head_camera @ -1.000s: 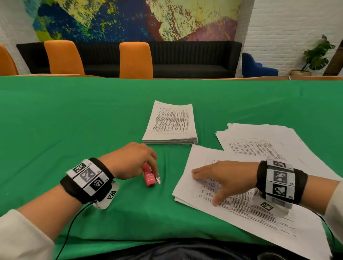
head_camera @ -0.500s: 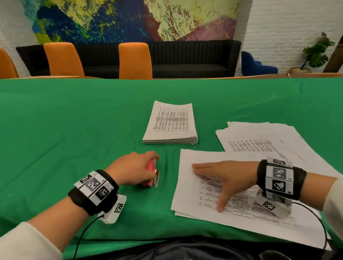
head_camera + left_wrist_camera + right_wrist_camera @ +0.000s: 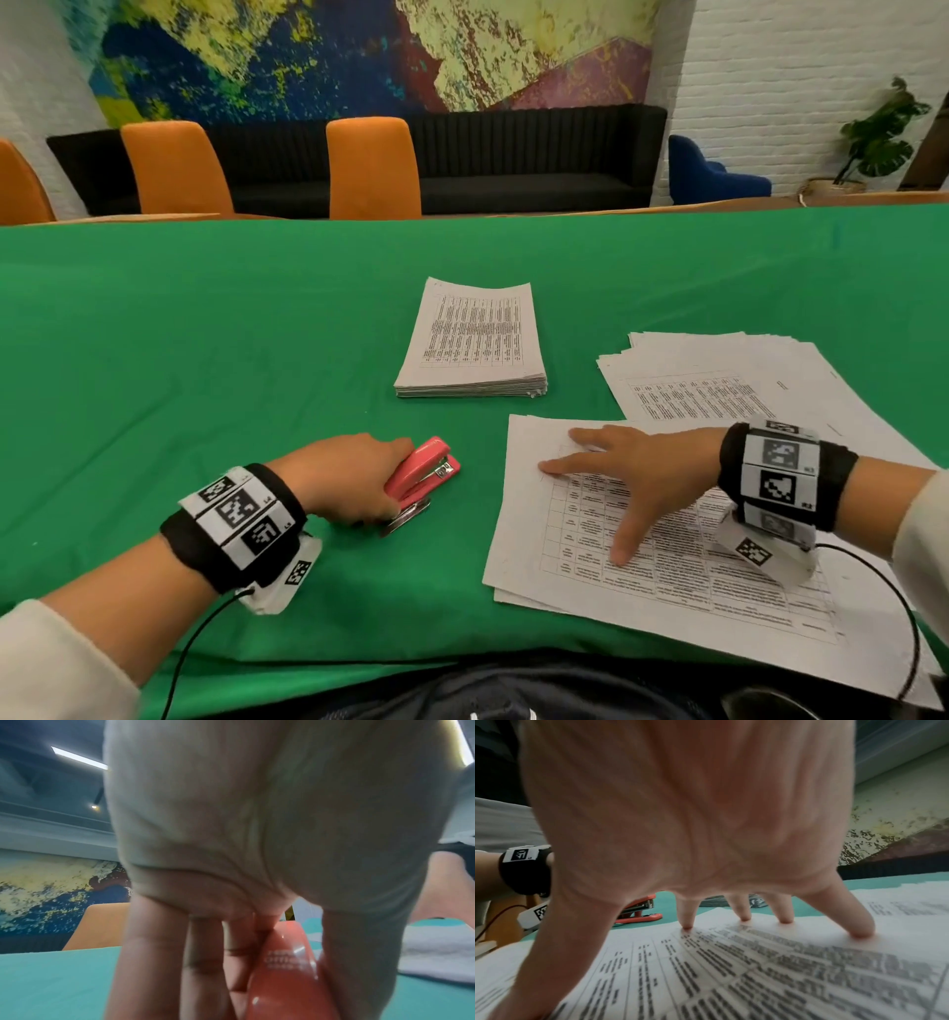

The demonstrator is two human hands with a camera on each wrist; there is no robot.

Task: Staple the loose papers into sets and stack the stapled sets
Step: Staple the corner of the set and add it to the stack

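A pink stapler [image 3: 422, 475] lies on the green cloth, and my left hand [image 3: 349, 483] grips it from the left; the left wrist view shows fingers and thumb on either side of the stapler [image 3: 285, 973]. My right hand [image 3: 631, 478] lies flat with spread fingers on a set of printed sheets [image 3: 575, 580] near the front edge, seen close in the right wrist view with fingertips [image 3: 785, 920] pressing the sheets [image 3: 731, 973]. A neat stack of papers [image 3: 475, 349] sits at the table's middle. A fanned pile of loose papers [image 3: 719, 380] lies at the right.
The green table cloth [image 3: 205, 360] stretches wide to the left and back. Orange chairs [image 3: 372, 169] and a black sofa [image 3: 513, 164] stand behind the far edge. A cable [image 3: 909, 616] runs from my right wrist band over the sheets.
My left hand has turned the stapler so its mouth points right toward the sheets. My right hand has slid the set of sheets slightly and squared it.
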